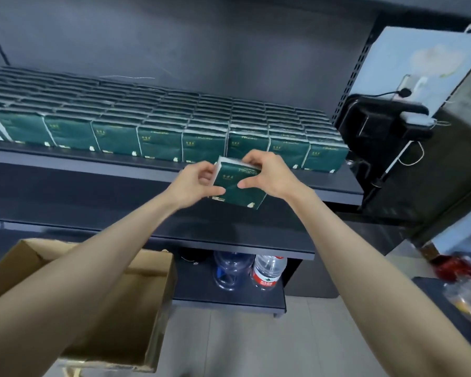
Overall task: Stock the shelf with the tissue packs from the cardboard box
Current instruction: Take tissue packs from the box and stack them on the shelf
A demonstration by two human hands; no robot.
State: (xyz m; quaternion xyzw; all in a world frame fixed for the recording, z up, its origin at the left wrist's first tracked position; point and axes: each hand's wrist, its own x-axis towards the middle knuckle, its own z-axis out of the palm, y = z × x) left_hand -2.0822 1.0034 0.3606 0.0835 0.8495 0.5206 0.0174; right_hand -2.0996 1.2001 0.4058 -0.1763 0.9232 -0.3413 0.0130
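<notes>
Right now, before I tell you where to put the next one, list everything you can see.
shelved tissue packs: too many to count, dark green, packed rows on the top tier
held tissue pack: one, dark green, just in front of the front row
shelf: one, dark grey, three tiers in view
cardboard box: one, brown, open, lower left
water bottles: two, clear, one with a red label, bottom tier
black device: one, black, right of the shelf's end
hands: two, bare; left hand and right hand pinch the held tissue pack from either side
</notes>
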